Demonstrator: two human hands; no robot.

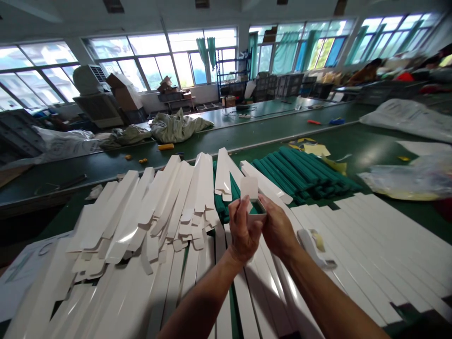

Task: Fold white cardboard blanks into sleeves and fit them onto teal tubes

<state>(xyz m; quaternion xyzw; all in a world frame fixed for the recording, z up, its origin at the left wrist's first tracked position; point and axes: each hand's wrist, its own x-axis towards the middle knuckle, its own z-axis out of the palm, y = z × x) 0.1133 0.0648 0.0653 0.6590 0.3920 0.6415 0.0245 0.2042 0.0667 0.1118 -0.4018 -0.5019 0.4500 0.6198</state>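
Both my hands hold a long white cardboard box, its near end open with a flap standing up. My left hand is closed on its left side, fingers near the flap. Around the right side my right hand is wrapped. Behind them lie several dark green wrapped rods in a pile. To the left is a heap of white boxes with loose end flaps. A white tape dispenser rests on flat white boxes at the right.
Plastic bags lie at the right edge of the green table. Crumpled cloth sits farther back. A printed sheet is at the left. A person is far off at the right.
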